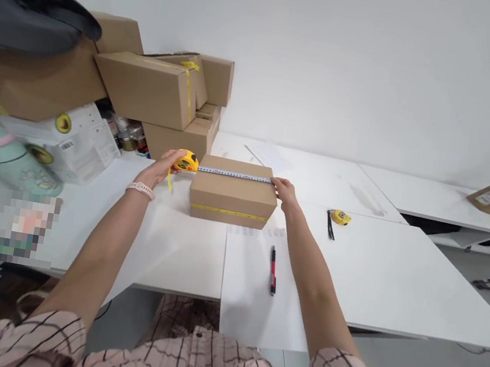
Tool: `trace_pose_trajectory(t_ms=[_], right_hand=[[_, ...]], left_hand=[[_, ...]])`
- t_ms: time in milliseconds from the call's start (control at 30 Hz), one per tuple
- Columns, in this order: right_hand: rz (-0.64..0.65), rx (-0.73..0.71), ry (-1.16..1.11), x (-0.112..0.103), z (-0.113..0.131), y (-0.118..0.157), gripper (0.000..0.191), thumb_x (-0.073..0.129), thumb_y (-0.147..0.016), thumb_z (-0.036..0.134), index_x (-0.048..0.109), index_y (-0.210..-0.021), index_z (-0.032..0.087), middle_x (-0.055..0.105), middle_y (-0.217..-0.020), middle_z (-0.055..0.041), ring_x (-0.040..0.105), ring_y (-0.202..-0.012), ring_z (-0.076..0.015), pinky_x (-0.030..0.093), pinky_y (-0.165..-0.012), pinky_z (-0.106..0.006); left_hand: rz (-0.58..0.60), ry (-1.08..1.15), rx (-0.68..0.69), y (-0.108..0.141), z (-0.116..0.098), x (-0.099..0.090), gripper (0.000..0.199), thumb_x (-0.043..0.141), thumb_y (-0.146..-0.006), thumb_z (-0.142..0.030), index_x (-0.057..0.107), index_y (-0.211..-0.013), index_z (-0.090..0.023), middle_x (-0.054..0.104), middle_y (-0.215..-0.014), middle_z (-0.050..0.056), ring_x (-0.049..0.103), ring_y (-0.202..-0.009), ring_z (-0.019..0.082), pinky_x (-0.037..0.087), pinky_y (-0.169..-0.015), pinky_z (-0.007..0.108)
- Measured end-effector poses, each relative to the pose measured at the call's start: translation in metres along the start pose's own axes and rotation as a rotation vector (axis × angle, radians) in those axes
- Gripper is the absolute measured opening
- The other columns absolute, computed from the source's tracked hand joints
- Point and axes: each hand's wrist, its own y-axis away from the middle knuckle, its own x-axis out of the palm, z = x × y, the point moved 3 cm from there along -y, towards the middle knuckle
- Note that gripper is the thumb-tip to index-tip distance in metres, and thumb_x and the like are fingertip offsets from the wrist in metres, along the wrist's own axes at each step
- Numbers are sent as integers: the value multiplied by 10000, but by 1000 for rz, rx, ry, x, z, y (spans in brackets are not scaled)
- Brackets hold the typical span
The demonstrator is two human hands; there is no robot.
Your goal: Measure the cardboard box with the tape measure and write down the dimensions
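- The cardboard box (235, 192) appears to be in the middle of being measured: the tape blade (237, 175) is stretched across its top, roughly parallel to the front edge of the worktop (397, 284).
- For a reading, the tape blade would need to be held flat and taut.
- At the box's left end, the yellow tape measure (187, 162) is gripped in the curled fingers of the left hand (163, 166).
- At its right edge, the tape blade's end is held by narrowly closed fingers of the right hand (286, 194).
- The box is set well back from the worktop's front edge, behind a paper sheet (246, 312).
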Motion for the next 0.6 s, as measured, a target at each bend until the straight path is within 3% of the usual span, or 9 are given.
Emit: trace_pose_trajectory(t_ms=[233, 400, 500, 600], right_hand=[[6, -12, 213, -4, 3, 4, 399, 741, -778, 494, 522, -618, 202, 568, -623, -16, 527, -649, -144, 450, -606, -279], [-55, -59, 443, -6, 15, 5, 393, 706, -796, 450, 482, -567, 223, 482, -530, 13, 471, -581, -142, 375, -558, -279], [-27, -58, 500, -9, 23, 5, 344, 673, -811, 407, 512, -576, 215, 496, -545, 4, 453, -571, -141, 345, -559, -286], [-30, -162, 423, -8, 35, 6, 301, 586, -874, 412, 560, -661, 201, 556, -624, -12, 460, -600, -141, 359, -590, -287]], left_hand=[[13, 39, -36, 1, 3, 3, 337, 714, -780, -429, 636, -975, -164, 658, -846, 33, 582, -691, 131, 402, -537, 212], [7, 23, -40, 10, -11, 7, 376, 731, -742, -428, 630, -987, -161, 670, -858, 41, 598, -715, 141, 411, -544, 213], [-17, -29, 47, 37, -26, 9, 475, 758, -712, -442, 630, -1076, -164, 692, -938, 50, 620, -773, 153, 436, -594, 226], [59, -69, 104, 94, -28, 25, 626, 783, -710, -461, 607, -1237, -174, 710, -1006, 70, 625, -772, 163, 445, -615, 246]])
